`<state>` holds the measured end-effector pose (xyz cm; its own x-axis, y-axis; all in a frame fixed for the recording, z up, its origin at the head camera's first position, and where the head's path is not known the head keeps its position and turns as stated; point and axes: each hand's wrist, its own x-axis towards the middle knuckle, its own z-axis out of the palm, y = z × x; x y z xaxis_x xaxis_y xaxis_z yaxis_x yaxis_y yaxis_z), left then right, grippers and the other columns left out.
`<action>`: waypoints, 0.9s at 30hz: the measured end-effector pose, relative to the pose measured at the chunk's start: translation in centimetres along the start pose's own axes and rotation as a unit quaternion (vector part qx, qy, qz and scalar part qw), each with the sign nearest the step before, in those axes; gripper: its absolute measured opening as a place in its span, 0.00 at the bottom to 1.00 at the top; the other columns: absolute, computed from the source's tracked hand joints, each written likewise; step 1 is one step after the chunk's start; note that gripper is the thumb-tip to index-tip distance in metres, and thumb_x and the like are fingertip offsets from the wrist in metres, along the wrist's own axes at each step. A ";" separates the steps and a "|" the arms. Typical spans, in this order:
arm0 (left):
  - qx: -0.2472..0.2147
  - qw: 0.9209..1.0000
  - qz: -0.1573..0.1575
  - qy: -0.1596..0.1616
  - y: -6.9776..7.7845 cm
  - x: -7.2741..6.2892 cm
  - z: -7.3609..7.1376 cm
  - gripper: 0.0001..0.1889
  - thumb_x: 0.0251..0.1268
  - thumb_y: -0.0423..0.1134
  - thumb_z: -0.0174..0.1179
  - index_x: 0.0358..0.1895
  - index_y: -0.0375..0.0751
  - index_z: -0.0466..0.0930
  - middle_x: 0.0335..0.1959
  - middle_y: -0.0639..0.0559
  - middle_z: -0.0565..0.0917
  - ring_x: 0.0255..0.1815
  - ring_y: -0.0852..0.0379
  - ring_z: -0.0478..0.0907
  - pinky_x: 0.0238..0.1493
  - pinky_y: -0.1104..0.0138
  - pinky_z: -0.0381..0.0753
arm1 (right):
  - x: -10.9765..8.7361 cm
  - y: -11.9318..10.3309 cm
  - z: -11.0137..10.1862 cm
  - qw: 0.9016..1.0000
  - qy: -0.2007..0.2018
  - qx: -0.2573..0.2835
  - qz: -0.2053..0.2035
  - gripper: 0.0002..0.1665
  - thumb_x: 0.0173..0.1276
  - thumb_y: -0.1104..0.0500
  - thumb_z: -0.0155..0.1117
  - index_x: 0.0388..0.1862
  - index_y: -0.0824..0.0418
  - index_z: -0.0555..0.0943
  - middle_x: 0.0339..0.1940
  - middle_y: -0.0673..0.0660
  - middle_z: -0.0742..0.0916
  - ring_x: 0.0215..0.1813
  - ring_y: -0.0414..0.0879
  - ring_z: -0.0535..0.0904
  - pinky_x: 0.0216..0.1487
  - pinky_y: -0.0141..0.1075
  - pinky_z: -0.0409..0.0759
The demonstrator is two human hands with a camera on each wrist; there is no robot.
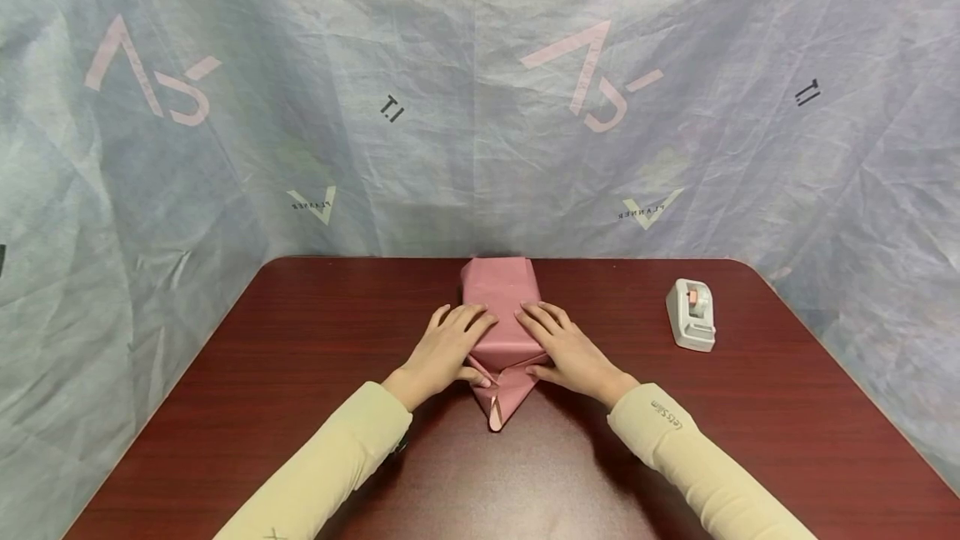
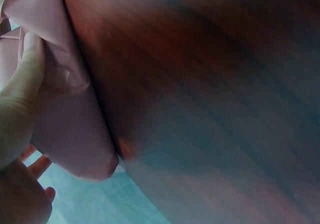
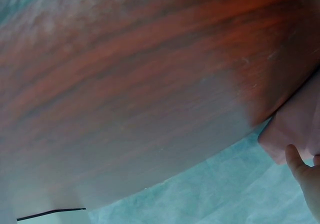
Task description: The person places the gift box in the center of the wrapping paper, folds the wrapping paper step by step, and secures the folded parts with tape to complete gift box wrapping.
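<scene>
A box-shaped package wrapped in pink paper (image 1: 501,286) lies on the table, its long side running away from me. At its near end the paper is folded into a pointed flap (image 1: 517,390), with a pale inner side showing at the tip. My left hand (image 1: 438,350) rests on the package's left edge, fingers extended over the top and thumb pressing the near-end fold. From the other side my right hand (image 1: 577,354) lies over the right edge, its thumb at the flap. In the left wrist view the left thumb (image 2: 31,59) presses into creased paper.
A white tape dispenser (image 1: 692,315) with a roll in it stands at the right of the dark red wooden table (image 1: 322,307). Behind the table's far edge hangs a grey printed cloth (image 1: 450,173), which also runs along both sides.
</scene>
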<state>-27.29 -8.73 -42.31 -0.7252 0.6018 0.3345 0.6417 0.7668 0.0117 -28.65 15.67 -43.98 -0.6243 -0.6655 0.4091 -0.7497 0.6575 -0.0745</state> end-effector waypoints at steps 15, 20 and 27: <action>0.022 0.999 -0.042 0.001 1.1 0.1 0.4 0.42 0.41 0.63 0.63 0.63 0.50 0.62 0.63 0.47 0.66 0.65 0.50 0.61 0.63 0.50 0.58 | 0.0 0.1 0.1 1.000 0.013 0.002 -0.009 0.49 0.50 0.50 0.72 0.68 0.61 0.61 0.68 0.60 0.67 0.68 0.59 0.58 0.62 0.50 0.65; 0.007 0.999 -0.051 0.003 1.3 0.1 0.5 0.42 0.42 0.60 0.66 0.62 0.49 0.62 0.62 0.47 0.65 0.65 0.50 0.61 0.61 0.50 0.60 | 0.0 0.1 0.1 1.000 0.014 -0.002 -0.010 0.50 0.49 0.49 0.72 0.68 0.62 0.61 0.68 0.61 0.67 0.68 0.60 0.58 0.62 0.51 0.65; -0.054 0.998 -0.042 -0.008 0.9 0.0 0.0 0.42 0.44 0.60 0.65 0.64 0.48 0.61 0.64 0.45 0.63 0.67 0.48 0.58 0.58 0.49 0.60 | 0.0 0.2 0.3 0.998 0.055 -0.009 -0.038 0.50 0.45 0.50 0.74 0.66 0.64 0.64 0.65 0.63 0.69 0.65 0.61 0.61 0.58 0.52 0.68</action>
<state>-26.72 -8.04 -42.30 -0.7815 0.5402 0.3120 0.6005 0.7871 0.1413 -28.85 15.70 -44.32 -0.5381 -0.6712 0.5098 -0.7889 0.6141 -0.0241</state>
